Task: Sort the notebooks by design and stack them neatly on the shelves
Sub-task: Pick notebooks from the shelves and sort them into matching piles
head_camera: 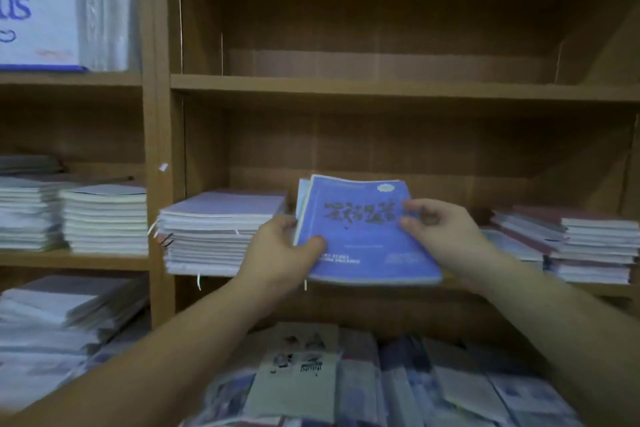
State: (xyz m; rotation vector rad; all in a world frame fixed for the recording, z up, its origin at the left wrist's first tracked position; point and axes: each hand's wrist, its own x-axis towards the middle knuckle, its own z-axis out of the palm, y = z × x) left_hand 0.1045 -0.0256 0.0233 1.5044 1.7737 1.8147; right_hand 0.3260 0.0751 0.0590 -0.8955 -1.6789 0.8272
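**Wooden shelving with notebook stacks, seen from the head camera**

Foreground: loose notebooks (pixel 415 392) lie spread on the lowest level, a grey-green one (pixel 301 374) on top.

Centre: a thin bundle of blue notebooks (pixel 360 236), dark figures printed on the top cover, is held tilted over the front edge of the middle shelf (pixel 221 284). The left hand (pixel 280 250) grips its left edge, thumb on the cover. The right hand (pixel 440 236) grips its right edge, fingers curled onto the cover.

Flanking the bundle: a tall lilac-covered stack (pixel 211 232) on the left and a lower reddish-covered stack (pixel 588 246) on the right.

Left bay: further white-edged stacks (pixel 104 218).

Above: the upper shelf board (pixel 381 88) and, top left, a white box with blue lettering (pixel 34 17).
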